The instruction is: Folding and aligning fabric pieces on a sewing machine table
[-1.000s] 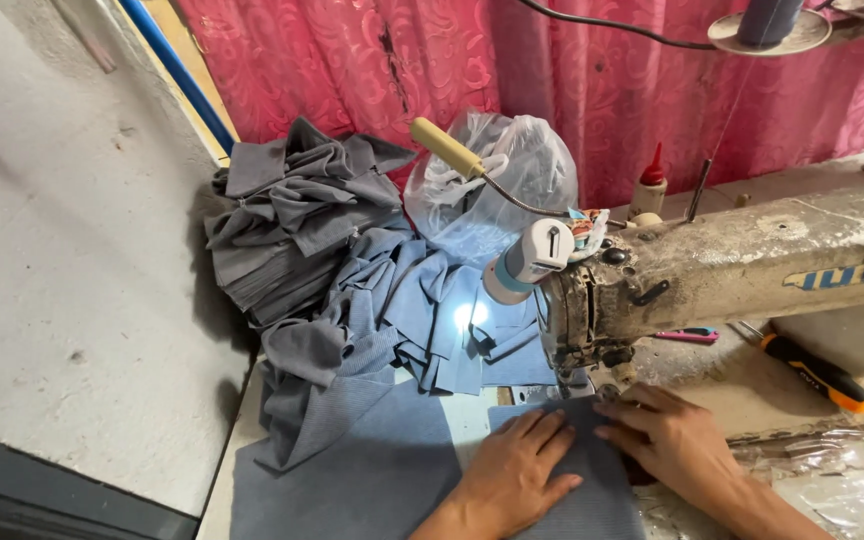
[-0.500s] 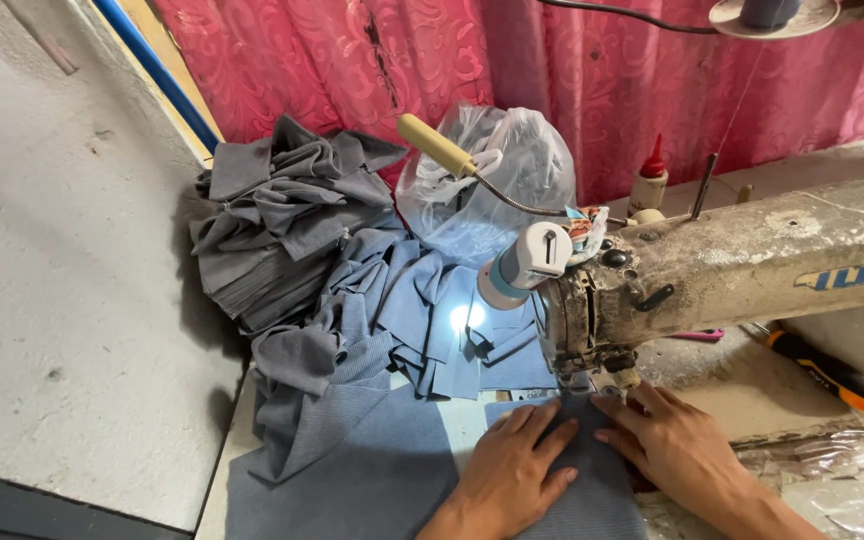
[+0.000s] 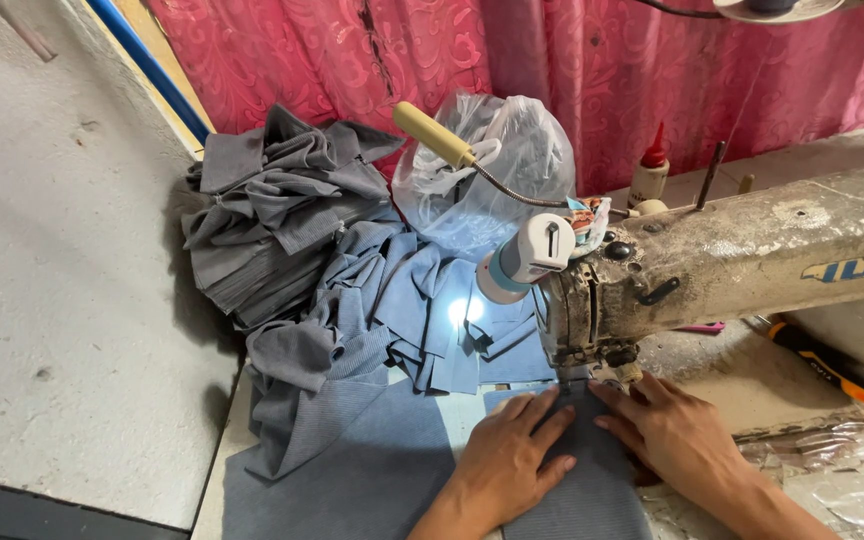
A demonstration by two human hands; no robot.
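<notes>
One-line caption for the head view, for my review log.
Both hands, left hand and right hand, press grey fabric flat under a worn sewing machine.

two hands (image 3: pixel 512 455), one sewing machine (image 3: pixel 732 265), one screwdriver (image 3: pixel 830 362)

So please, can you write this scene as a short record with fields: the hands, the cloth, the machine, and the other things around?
left hand: flat on the grey cloth, fingers spread
right hand: flat on the same cloth, fingertips near the needle area
sewing machine: worn, dusty, small lamp lit
fabric pile: grey folded pieces, back left
plastic bag: clear, behind the lamp
screwdriver: orange and black, right of the machine
curtain: pink, behind
</notes>
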